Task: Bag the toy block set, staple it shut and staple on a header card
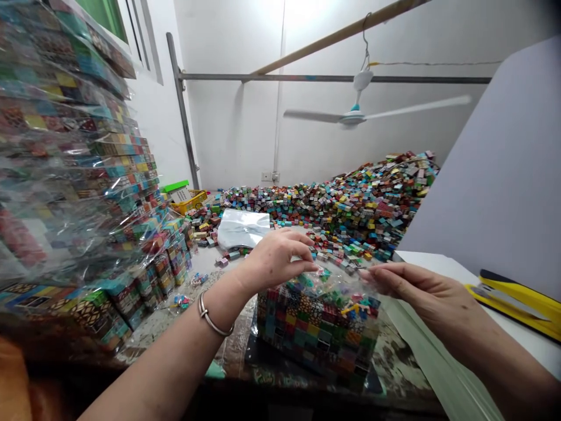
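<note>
The right hand pinches clear film over the colourful block; left hand (its grip I cannot tell) is near.

Ahead of me, a white fan hangs by a hook from a wooden pole. I see a wall socket below, a yellow basket leftward and a yellow-and-black tool on my right.

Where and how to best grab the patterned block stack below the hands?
Probably the left and right ends of the patterned block stack, coming in from both sides: it's boxy and stands wide across the view, while its top is cluttered with crinkled clear film and small bright pieces.
</note>
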`<action>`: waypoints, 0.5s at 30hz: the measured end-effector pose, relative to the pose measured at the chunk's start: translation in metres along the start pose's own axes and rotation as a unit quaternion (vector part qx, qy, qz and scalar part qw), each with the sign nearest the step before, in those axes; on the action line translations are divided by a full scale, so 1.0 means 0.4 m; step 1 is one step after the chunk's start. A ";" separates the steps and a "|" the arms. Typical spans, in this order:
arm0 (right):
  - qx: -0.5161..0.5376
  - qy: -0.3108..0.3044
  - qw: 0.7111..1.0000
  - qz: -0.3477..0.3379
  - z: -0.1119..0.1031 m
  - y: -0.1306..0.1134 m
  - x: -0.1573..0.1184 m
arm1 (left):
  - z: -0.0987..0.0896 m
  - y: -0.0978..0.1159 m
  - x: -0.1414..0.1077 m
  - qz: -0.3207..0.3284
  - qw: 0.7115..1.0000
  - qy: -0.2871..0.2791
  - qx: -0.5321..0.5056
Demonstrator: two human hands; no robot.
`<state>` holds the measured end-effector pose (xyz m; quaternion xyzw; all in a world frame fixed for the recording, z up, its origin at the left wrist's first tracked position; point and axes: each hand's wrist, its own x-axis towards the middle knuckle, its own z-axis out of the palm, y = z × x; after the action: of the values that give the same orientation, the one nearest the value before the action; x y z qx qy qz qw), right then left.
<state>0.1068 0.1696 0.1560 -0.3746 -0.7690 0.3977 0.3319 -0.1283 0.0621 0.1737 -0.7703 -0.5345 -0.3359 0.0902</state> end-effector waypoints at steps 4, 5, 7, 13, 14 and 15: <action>-0.005 0.008 1.000 -0.005 0.001 -0.007 -0.002 | 0.003 0.010 0.005 -0.108 0.993 -0.006 -0.042; -0.001 0.006 1.000 -0.008 0.000 -0.006 -0.003 | 0.006 0.012 0.005 -0.119 0.992 -0.002 -0.041; -0.001 -0.002 1.000 -0.018 -0.004 -0.002 -0.004 | 0.015 0.012 0.006 -0.109 0.993 0.011 -0.033; -0.179 0.027 0.972 -0.152 -0.019 -0.025 0.011 | 0.047 0.004 0.000 -0.054 0.997 0.054 0.020; -0.216 0.034 0.954 -0.207 -0.014 -0.040 0.018 | 0.050 0.003 -0.002 -0.046 0.997 0.059 0.029; -0.247 0.032 0.932 -0.263 -0.006 -0.056 0.026 | 0.052 0.002 -0.004 -0.039 0.997 0.063 0.036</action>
<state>0.0965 0.1700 0.1787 -0.2414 -0.9030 0.0812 0.3459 -0.1191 0.0708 0.1570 -0.7225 -0.5691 -0.3676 0.1378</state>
